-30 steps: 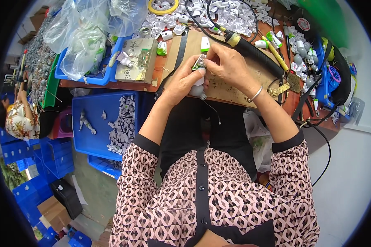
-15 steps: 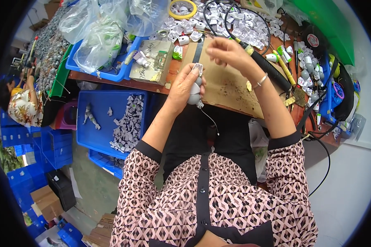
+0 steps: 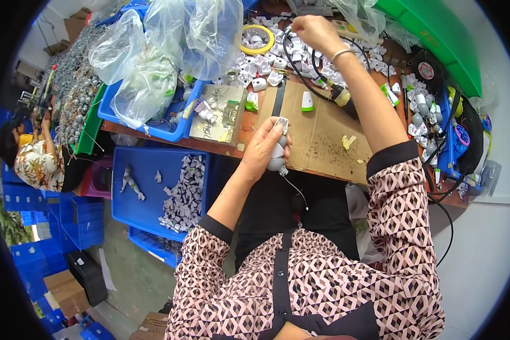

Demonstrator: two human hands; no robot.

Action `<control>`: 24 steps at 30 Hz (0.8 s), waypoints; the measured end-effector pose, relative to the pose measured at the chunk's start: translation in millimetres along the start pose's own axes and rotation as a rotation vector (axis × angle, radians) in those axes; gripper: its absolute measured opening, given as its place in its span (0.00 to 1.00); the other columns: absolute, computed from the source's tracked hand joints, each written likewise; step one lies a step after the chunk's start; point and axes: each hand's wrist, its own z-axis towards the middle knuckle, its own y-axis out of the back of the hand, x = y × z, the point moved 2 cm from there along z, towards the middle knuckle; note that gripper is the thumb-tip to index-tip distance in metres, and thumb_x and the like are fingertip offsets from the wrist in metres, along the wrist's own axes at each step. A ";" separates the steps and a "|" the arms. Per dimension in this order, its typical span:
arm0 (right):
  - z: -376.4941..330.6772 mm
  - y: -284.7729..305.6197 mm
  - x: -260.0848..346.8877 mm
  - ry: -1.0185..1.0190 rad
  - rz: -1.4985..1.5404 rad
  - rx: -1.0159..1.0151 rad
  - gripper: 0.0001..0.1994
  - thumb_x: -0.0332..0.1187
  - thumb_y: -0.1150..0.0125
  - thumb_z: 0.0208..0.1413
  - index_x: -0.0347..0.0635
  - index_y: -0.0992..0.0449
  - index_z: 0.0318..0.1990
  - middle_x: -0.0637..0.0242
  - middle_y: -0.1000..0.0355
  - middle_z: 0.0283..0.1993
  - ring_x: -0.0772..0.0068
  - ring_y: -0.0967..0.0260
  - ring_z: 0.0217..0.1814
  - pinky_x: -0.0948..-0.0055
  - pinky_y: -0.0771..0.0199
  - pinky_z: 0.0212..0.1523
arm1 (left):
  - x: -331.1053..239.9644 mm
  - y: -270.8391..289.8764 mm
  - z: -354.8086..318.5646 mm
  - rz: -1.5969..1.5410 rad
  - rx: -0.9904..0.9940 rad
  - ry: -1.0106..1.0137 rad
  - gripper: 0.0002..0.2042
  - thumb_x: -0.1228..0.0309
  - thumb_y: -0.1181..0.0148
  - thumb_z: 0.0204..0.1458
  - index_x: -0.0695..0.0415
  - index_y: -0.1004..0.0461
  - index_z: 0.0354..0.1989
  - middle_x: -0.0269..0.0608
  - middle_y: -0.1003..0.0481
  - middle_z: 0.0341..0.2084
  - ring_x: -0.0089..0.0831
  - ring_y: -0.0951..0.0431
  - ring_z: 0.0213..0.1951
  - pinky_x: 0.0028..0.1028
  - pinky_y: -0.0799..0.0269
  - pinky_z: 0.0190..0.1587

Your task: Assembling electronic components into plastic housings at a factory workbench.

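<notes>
Your left hand [image 3: 263,150] sits at the near edge of the counter [image 3: 232,136], its grip wrapped around a small grey and white part [image 3: 276,154] with a thin wire trailing down toward your lap. The part hangs just over the front edge of the brown cardboard sheet [image 3: 323,133] that covers the middle of the counter. Your right hand [image 3: 313,31] is stretched far forward over the pile of small white pieces [image 3: 260,65]; its fingers are curled closed, and whether they hold one you cannot tell. A black cable [image 3: 300,79] loops beneath that arm. The cardboard between your two hands is mostly open, with only a white and green piece [image 3: 307,101] lying on it. To your left, a blue tray [image 3: 133,204] of parts sits below the counter edge, and clear plastic bags [image 3: 170,51] crowd the far left.
</notes>
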 end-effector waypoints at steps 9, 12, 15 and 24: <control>-8.4 -28.1 12.8 -0.027 -0.454 0.392 0.16 0.35 0.44 0.43 0.39 0.27 0.42 0.53 0.24 0.34 0.56 0.26 0.39 0.58 0.42 0.46 | -0.5 0.9 -0.4 -0.026 -0.003 0.006 0.10 0.62 0.55 0.61 0.55 0.37 0.44 0.34 0.31 0.27 0.19 0.29 0.23 0.20 0.31 0.24; -14.1 -35.5 10.3 -0.036 -0.391 0.249 0.14 0.30 0.51 0.47 0.44 0.30 0.43 0.56 0.23 0.35 0.53 0.25 0.39 0.51 0.43 0.48 | 2.3 3.5 -1.4 -0.059 -0.035 0.003 0.10 0.63 0.55 0.61 0.55 0.37 0.44 0.35 0.30 0.27 0.20 0.29 0.23 0.20 0.31 0.25; -13.3 -11.5 16.8 -0.087 -0.342 0.137 0.11 0.37 0.47 0.47 0.51 0.23 0.38 0.61 0.26 0.26 0.58 0.28 0.37 0.59 0.37 0.43 | -0.8 2.3 3.3 -0.037 -0.011 -0.026 0.10 0.63 0.55 0.61 0.54 0.37 0.43 0.35 0.30 0.27 0.20 0.29 0.23 0.20 0.31 0.25; -74.5 55.6 19.3 -0.192 1.156 0.002 0.14 0.33 0.47 0.53 0.41 0.31 0.46 0.65 0.29 0.39 0.69 0.32 0.40 0.70 0.34 0.41 | 2.8 1.0 0.4 -0.028 -0.035 -0.027 0.09 0.63 0.55 0.61 0.55 0.37 0.41 0.35 0.30 0.26 0.20 0.29 0.23 0.20 0.31 0.23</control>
